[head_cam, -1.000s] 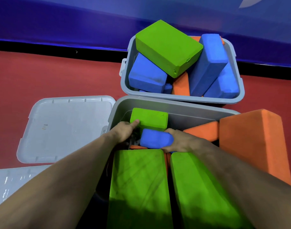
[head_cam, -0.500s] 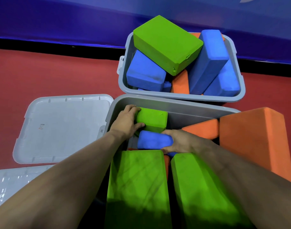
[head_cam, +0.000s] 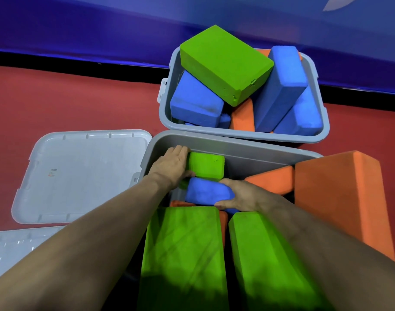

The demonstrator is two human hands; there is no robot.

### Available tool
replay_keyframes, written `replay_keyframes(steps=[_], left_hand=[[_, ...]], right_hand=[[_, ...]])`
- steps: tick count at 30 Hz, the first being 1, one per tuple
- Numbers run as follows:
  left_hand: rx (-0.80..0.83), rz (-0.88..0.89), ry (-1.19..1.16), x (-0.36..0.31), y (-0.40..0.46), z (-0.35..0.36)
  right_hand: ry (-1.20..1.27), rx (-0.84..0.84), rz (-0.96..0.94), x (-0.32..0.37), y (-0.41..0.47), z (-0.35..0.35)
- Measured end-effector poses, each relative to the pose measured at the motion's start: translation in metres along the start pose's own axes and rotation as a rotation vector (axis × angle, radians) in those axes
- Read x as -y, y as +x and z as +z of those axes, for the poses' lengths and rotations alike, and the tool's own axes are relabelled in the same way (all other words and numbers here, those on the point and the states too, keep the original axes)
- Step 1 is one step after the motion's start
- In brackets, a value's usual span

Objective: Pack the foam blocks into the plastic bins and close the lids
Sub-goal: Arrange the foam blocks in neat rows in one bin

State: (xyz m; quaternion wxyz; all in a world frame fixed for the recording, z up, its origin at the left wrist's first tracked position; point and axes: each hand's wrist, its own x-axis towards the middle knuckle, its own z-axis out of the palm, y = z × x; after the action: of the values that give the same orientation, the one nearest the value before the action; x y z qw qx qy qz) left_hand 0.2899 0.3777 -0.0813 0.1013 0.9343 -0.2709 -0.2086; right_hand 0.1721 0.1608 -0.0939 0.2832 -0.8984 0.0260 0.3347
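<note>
Both hands (head_cam: 171, 167) (head_cam: 243, 195) curled, forearms outstretched

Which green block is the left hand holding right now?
The small green block at the near bin's far wall, gripped by the left hand, not the others.

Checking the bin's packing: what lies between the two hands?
Head view: a blue block gripped by the right hand; the left hand holds a green block.
</note>
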Motion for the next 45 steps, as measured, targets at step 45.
replay_keyframes(steps=[45], left_hand=[[0.104,0.057,-0.026,0.029,-0.023,-0.014]], right_hand=[[0.087,0.035,-0.052,0.01,-0.008,-0.011]])
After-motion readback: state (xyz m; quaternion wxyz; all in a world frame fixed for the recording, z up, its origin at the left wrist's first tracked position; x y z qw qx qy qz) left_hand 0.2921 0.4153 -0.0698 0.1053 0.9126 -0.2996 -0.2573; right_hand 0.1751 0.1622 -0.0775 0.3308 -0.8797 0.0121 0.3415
